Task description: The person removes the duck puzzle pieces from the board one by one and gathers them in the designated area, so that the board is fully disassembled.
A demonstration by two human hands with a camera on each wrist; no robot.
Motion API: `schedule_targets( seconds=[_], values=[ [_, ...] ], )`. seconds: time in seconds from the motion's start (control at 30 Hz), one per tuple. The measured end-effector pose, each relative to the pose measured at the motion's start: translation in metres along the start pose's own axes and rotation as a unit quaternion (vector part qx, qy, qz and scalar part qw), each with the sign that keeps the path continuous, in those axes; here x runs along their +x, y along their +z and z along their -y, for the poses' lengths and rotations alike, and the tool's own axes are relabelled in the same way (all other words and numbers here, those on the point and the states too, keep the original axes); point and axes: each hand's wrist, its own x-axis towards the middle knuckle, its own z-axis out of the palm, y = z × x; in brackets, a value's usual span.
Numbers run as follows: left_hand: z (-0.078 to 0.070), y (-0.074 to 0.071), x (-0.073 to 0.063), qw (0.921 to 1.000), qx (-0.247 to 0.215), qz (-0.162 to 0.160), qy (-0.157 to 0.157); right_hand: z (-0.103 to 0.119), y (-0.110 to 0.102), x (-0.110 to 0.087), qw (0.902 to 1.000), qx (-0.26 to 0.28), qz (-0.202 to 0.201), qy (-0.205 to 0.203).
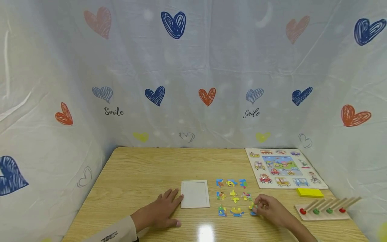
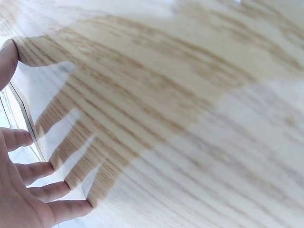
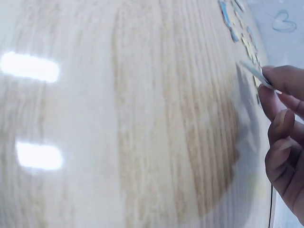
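My left hand (image 1: 160, 211) lies on the wooden table with fingers spread. Its index fingertip is at the left edge of a white puzzle frame (image 1: 195, 195); whether it touches cannot be told. In the left wrist view the fingers are straight. Between thumb and fingertips, my right hand (image 1: 271, 209) pinches a jigsaw piece (image 1: 252, 209) coloured blue and yellow. The right wrist view catches this piece edge-on, tilted above the table. Just left of that hand, several loose jigsaw pieces (image 1: 237, 212) lie in rough rows, right of the frame.
A vehicle picture puzzle board (image 1: 254, 163) lies at the back right. A yellow block (image 1: 310, 192) sits at its front edge. Nearer, a wooden base (image 1: 326, 216) carries several slanted pegs with red and green ends. A heart-printed curtain (image 1: 193, 67) encloses the table (image 1: 145, 168).
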Motion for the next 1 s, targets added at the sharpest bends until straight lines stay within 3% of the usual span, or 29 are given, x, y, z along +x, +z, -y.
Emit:
schedule_targets(
  seconds=[0.17,0.53,1.0],
  values=[
    [0.0006,-0.0001,-0.0006,1.0,-0.004,0.003,-0.008,-0.0028,0.004,-0.002,0.9993,-0.037,-0.005,0.002],
    [0.0007,0.0006,0.0,1.0,-0.001,0.002,-0.009,-0.0036,0.0,-0.0053,0.9979,-0.059,0.023,-0.013],
    [0.002,0.0002,0.0013,0.9999,0.0,0.003,-0.01,-0.0053,-0.0005,-0.0018,0.996,-0.082,0.024,-0.028]
  ],
)
